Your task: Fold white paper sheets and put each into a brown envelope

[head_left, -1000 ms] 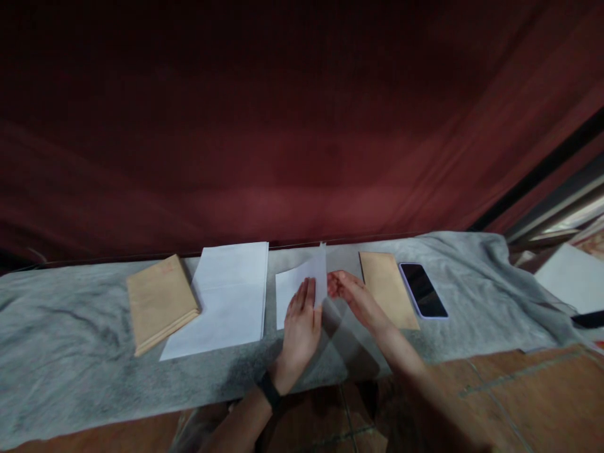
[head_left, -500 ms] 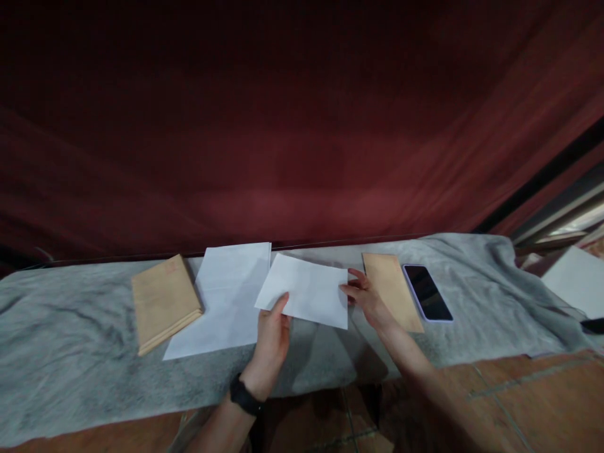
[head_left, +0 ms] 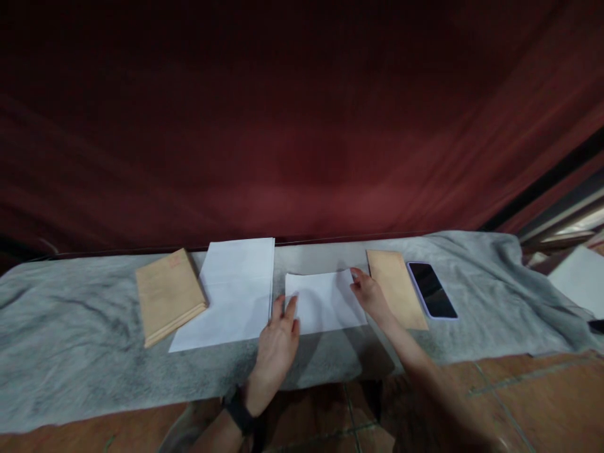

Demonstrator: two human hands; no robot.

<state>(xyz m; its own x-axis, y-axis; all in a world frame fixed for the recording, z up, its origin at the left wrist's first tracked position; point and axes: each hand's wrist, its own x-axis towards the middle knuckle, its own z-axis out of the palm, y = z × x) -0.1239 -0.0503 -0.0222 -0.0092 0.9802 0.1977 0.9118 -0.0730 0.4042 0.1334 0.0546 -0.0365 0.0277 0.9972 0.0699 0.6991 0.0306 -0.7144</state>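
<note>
A folded sheet of white paper (head_left: 325, 305) lies on the grey cloth between my hands. My left hand (head_left: 278, 340) rests at its left edge, fingers stretched out and apart, with a dark band on the wrist. At the paper's upper right corner, the thumb and fingers of my right hand (head_left: 368, 292) pinch the edge. Left of my left hand lies a stack of larger white sheets (head_left: 238, 292). A stack of brown envelopes (head_left: 170, 292) partly overlaps those sheets. A single brown envelope (head_left: 399, 289) is just beyond my right hand.
A phone with a lilac case (head_left: 431, 289) lies right of the single envelope. Grey cloth (head_left: 85, 327) covers the narrow bench, wrinkled at both ends. Dark red fabric (head_left: 302, 157) hangs behind it. Tiled floor (head_left: 552, 396) shows in front.
The folded paper has come down from a tilted hold to lie on the cloth. My left hand has let go and spread its fingers; my right hand has moved to the upper right corner.
</note>
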